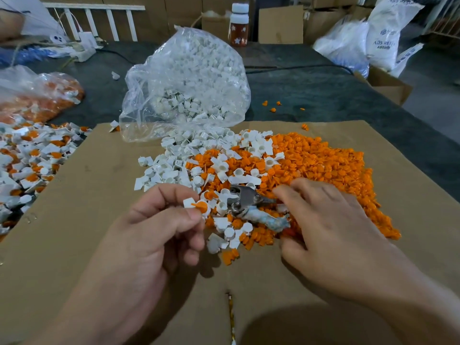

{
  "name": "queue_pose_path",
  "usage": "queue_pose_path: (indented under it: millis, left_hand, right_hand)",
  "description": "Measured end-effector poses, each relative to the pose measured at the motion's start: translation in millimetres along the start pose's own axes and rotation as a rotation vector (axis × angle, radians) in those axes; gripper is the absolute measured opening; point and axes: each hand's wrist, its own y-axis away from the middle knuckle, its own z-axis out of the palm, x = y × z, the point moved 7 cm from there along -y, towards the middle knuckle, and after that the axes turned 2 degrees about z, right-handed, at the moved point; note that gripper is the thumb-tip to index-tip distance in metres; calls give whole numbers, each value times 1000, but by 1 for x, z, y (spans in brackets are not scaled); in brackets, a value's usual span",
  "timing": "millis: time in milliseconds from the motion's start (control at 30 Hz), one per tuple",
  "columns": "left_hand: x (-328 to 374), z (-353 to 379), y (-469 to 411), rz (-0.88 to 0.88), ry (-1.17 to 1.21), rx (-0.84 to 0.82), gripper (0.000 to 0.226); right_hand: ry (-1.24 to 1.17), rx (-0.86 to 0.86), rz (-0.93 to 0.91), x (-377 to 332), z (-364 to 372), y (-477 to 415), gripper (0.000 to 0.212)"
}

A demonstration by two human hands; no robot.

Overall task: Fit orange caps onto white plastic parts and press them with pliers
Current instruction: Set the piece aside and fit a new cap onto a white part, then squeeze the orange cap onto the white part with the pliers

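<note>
My left hand (164, 230) pinches a white plastic part with an orange cap (199, 206) set in it, held just above the cardboard sheet (99, 195). Metal pliers (246, 200) with a cloth-wrapped handle lie on the mixed heap to the right of it. My right hand (323, 227) lies over the pliers' handles, fingers curled down around them; the grip itself is partly hidden. A heap of loose orange caps (323, 165) spreads to the right, and loose white parts (179, 165) lie in the middle.
An open clear bag of white parts (189, 78) stands behind the heaps. A pile of capped parts (32, 158) lies at the left, beside a bag of orange pieces (42, 95). A bottle (239, 23), boxes and white sacks stand at the back.
</note>
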Motion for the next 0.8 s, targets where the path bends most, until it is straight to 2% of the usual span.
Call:
queue_pose_path:
  millis: [100, 267, 333, 400, 467, 600, 800]
  left_hand:
    - [-4, -2, -2, -28, 37, -16, 30]
    - [-6, -1, -2, -51, 61, -28, 29]
    - [-7, -1, -2, -55, 51, -21, 30]
    - [-7, -1, -3, -56, 41, -13, 31]
    - [-6, -3, -4, -39, 44, -6, 28]
    - [0, -8, -3, 40, 19, 29, 23]
    - [5, -8, -3, 159, -36, 82, 22]
  right_hand:
    - [56, -62, -20, 3, 6, 1, 67]
    - [136, -32, -8, 3, 8, -5, 66]
    - [139, 8, 18, 1, 5, -7, 59]
    - [107, 51, 44, 1, 1, -8, 49]
    - [56, 93, 57, 2, -6, -7, 47]
    - [-183, 252, 52, 4, -28, 3, 45]
    - [-252, 196, -117, -20, -24, 11, 45]
